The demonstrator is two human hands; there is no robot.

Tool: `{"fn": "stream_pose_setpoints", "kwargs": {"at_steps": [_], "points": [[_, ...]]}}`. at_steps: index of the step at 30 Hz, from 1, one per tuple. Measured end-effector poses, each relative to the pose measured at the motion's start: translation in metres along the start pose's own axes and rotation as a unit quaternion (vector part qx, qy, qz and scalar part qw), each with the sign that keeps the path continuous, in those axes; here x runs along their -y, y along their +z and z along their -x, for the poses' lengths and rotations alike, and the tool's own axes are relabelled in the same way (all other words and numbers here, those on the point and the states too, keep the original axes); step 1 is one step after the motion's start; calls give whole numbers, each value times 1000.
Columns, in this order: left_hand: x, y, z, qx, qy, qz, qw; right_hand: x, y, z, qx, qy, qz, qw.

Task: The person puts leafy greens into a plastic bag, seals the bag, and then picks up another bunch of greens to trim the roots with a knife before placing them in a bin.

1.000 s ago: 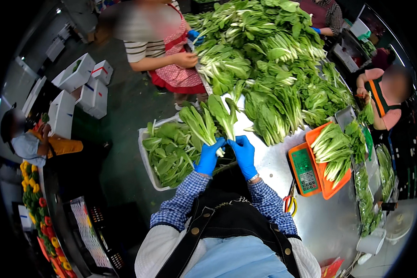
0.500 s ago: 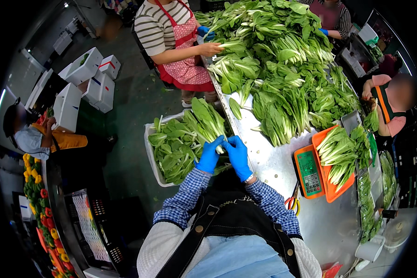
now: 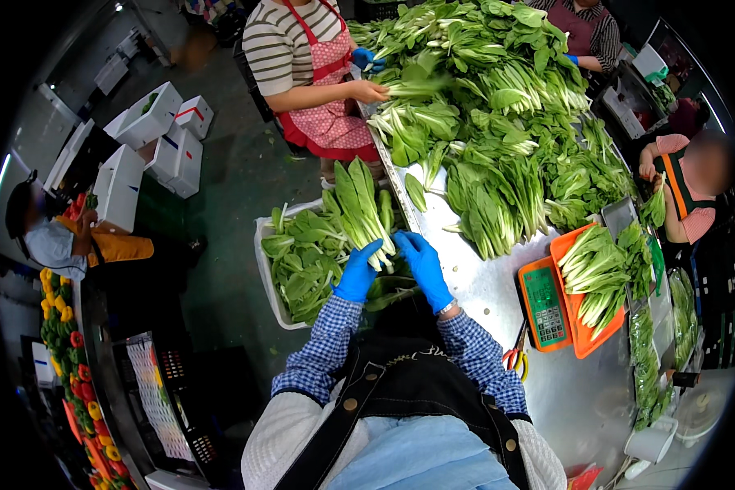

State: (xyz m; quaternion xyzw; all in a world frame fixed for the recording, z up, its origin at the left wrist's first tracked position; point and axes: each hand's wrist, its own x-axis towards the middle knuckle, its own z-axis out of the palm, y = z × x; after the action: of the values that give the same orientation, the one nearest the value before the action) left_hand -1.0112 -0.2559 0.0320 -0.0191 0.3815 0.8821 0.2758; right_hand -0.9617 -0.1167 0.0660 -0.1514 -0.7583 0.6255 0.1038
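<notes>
In my blue-gloved left hand (image 3: pixel 358 275), closed round the pale stalk ends, is a small bunch of bok choy (image 3: pixel 358 200), leaves pointing away from me. My gloved right hand (image 3: pixel 423 265) is just right of the stalks, its fingers drawn together near a separate green stalk (image 3: pixel 385 211); what lies between the fingertips is hidden. Below both hands, a white-lined crate (image 3: pixel 267 273) holds loose bok choy leaves (image 3: pixel 306 261). Right of them, the metal table (image 3: pixel 465 282) carries a large heap of bok choy (image 3: pixel 498 180).
An orange scale (image 3: pixel 545 302) bears an orange tray (image 3: pixel 584 343) of bok choy. Scissors (image 3: pixel 516 359) lie near my right forearm. Bagged greens (image 3: pixel 645 363) line the right. A co-worker in a red apron (image 3: pixel 327 114) handles greens at the heap; others stand right and far left. Peppers (image 3: pixel 77 367) sit left.
My hands have drawn apart: the left shifted slightly left with the bunch, the right moved off its stalk ends. The bunch stands more upright. The red-aproned co-worker's greens moved.
</notes>
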Motion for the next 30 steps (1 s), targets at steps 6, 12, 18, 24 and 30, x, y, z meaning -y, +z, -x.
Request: {"fn": "stream_pose_setpoints", "kwargs": {"at_steps": [6, 12, 18, 24, 30], "points": [[11, -16, -2, 66, 15, -103, 992, -10, 8, 1, 33, 35, -76, 996], [9, 10, -4, -57, -10, 31, 998, -10, 17, 6, -34, 26, -29, 999], [8, 5, -3, -14, 4, 9, 1000, -15, 21, 7, -11, 83, -183, 980], [2, 15, 0, -44, 67, 66, 995, -13, 21, 6, -57, 149, -349, 924], [-46, -5, 1, -17, 143, 214, 966, -39, 0, -14, 79, 75, 66, 992]]}}
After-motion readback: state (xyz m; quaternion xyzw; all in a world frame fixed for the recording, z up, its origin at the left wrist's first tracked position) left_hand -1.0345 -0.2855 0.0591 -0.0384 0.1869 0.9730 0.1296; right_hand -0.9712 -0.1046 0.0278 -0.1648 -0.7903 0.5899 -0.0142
